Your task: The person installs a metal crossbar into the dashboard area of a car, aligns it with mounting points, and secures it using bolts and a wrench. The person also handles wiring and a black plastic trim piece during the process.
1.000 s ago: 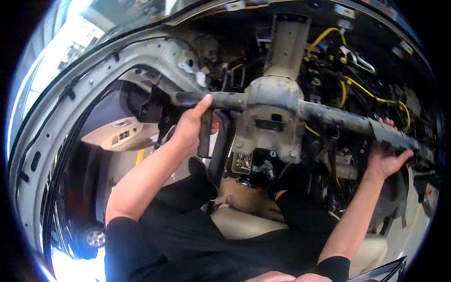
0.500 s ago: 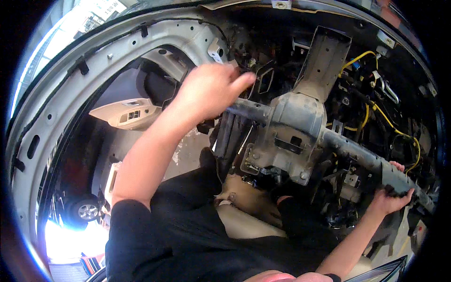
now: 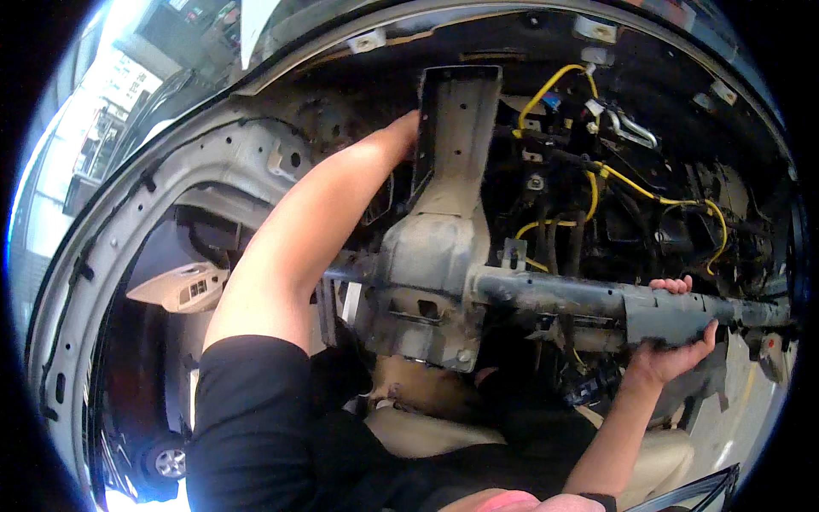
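A dark metal dashboard cross beam point(image 3: 559, 294) runs across the stripped car interior. At its left part, a wide steering column bracket point(image 3: 461, 145) rises from a rounded housing. My right hand point(image 3: 668, 363) grips the beam's right part from below, the thumb in front and the fingertips showing over its far side. Reaching up past the housing, my left arm puts my left hand point(image 3: 406, 130) behind the bracket's upper left edge. The fingers of that hand are hidden there, so what they touch does not show.
Yellow wiring point(image 3: 653, 194) and dark harnesses lie beyond the beam. The door frame point(image 3: 128, 218) curves along the left, with a beige door armrest point(image 3: 179, 288) past it. A beige seat point(image 3: 422, 431) is below me.
My left hand has gone from above the beam's left end to behind the bracket. The beam now appears further left and more level, my right hand still round it. The view has shifted as well.
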### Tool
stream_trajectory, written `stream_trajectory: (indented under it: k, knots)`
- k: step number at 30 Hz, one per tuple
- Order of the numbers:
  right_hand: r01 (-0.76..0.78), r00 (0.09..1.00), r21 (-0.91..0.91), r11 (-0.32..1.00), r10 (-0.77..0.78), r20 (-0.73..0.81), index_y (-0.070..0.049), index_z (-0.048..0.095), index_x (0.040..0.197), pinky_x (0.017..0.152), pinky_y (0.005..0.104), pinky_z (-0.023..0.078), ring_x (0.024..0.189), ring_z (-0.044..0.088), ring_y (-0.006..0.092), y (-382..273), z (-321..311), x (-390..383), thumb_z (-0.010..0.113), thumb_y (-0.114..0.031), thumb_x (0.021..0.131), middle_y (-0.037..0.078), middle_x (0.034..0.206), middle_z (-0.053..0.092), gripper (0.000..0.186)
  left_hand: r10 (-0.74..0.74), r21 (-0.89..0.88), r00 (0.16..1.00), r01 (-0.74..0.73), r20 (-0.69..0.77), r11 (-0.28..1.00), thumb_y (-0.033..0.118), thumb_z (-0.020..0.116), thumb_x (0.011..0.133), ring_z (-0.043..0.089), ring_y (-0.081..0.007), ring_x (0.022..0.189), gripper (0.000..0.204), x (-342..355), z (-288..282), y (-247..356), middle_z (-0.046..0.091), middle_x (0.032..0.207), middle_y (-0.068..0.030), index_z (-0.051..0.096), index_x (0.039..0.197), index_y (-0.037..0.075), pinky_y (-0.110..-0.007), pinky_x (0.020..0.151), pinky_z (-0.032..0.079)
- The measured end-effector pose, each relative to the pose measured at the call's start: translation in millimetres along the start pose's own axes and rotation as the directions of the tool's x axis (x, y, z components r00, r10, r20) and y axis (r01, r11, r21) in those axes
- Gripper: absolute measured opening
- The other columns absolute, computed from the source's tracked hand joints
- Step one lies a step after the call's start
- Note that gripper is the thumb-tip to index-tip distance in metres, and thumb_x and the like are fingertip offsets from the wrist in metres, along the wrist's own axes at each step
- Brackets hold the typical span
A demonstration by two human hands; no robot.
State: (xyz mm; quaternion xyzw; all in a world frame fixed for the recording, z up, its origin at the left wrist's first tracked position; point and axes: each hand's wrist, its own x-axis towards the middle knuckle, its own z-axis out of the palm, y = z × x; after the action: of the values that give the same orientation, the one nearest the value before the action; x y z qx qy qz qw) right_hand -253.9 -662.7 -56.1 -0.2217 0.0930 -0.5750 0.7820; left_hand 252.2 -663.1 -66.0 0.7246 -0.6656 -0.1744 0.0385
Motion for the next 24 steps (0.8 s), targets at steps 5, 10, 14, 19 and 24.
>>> stream_trajectory:
  k: [5,10,14,19,24]
  knots:
    - [0.009,0.998,0.055,0.998,-0.013,0.067,0.006,0.050,0.131,0.109,0.0474,0.041,0.109,0.056,0.0297,0.6,-5.6,0.6,0.048,-0.050,0.095,0.014,0.114,0.057,0.068,0.019,-0.304,0.987,-0.068,-0.162,0.950,0.024,0.070,0.089,0.067,-0.0275,0.108,0.038,-7.5,-3.7,-20.3,0.072,0.121,-0.0148,0.070,0.122,0.005,-0.041,0.093,0.053]
    - [0.038,0.999,-0.021,0.999,-0.038,0.001,0.004,0.054,0.128,0.105,0.0473,0.044,0.104,0.058,0.0272,-7.9,-5.1,-1.1,0.044,-0.052,0.097,0.013,0.110,0.061,0.065,0.206,0.135,0.892,-0.164,-0.403,0.977,0.025,0.071,0.089,0.066,-0.0244,0.107,0.039,-31.9,-40.6,6.8,0.073,0.120,-0.0149,0.070,0.121,0.002,-0.040,0.093,0.052]
    - [-0.009,1.000,0.044,0.999,0.010,-0.023,0.002,0.055,0.128,0.104,0.0473,0.045,0.105,0.058,0.0283,-2.6,-4.9,-0.7,0.045,-0.050,0.098,0.014,0.113,0.062,0.061,0.027,-0.198,0.933,-0.104,-0.358,0.975,0.020,0.071,0.089,0.067,-0.0222,0.099,0.036,-34.1,-84.4,12.7,0.074,0.111,-0.0118,0.068,0.119,-0.001,-0.037,0.089,0.052]
    - [-0.014,0.995,0.052,0.999,0.019,-0.098,-0.001,0.056,0.127,0.105,0.0500,0.046,0.105,0.059,0.0293,-1.5,0.0,-9.6,0.048,-0.049,0.097,0.014,0.114,0.062,0.057,-0.111,-0.823,0.992,0.107,0.054,0.558,0.033,0.066,0.095,0.065,-0.0202,0.098,0.038,-52.7,-101.4,25.6,0.070,0.109,-0.0059,0.068,0.116,0.002,-0.033,0.090,0.050]
    - [-0.013,0.988,0.070,0.997,0.023,-0.150,-0.001,0.057,0.125,0.106,0.0512,0.046,0.106,0.060,0.0303,1.8,2.6,-10.3,0.049,-0.049,0.097,0.016,0.115,0.061,0.056,-0.478,-0.776,0.862,0.414,0.167,0.476,0.064,0.064,0.091,0.059,-0.0222,0.118,0.074,-67.9,-113.8,75.6,0.064,0.133,-0.0126,0.064,0.131,0.002,-0.039,0.101,0.044]
